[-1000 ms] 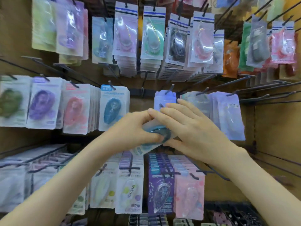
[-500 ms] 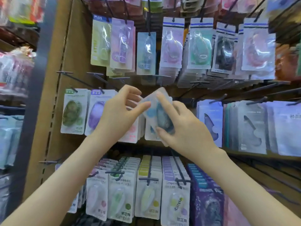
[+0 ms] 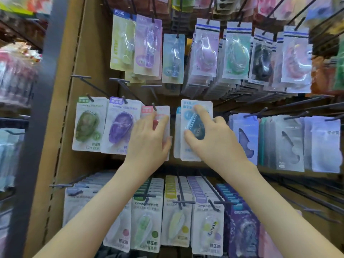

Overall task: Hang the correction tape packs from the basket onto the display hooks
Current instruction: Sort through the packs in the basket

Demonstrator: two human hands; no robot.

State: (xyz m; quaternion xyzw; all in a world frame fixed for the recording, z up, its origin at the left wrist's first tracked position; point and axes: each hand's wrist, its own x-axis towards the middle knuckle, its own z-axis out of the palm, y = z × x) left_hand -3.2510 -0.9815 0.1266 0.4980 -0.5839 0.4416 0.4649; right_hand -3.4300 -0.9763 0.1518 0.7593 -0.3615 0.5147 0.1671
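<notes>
Two hands: left hand (image 3: 149, 140) and right hand (image 3: 217, 140). The middle row shows four Campus fronts: one green pack (image 3: 87, 123), one purple pack (image 3: 121, 127), one pink pack (image 3: 162, 111), one blue pack (image 3: 194, 123). Farther up hang three PLUS packs (image 3: 148, 47) and, to their right, four striped packs (image 3: 236, 51) fronting stacks. The near row holds perhaps six stacks (image 3: 176, 220); its edges are blurred. Three bare hooks (image 3: 81, 77) jut out above the middle row, left.

My right hand (image 3: 217, 142) pinches the blue correction tape pack (image 3: 193, 127) by its blister, forefinger stretched up, thumb below. My left hand (image 3: 149, 142) rests flat on the pink pack (image 3: 163, 110), beside the purple pack (image 3: 121, 127) and the green pack (image 3: 87, 125).
</notes>
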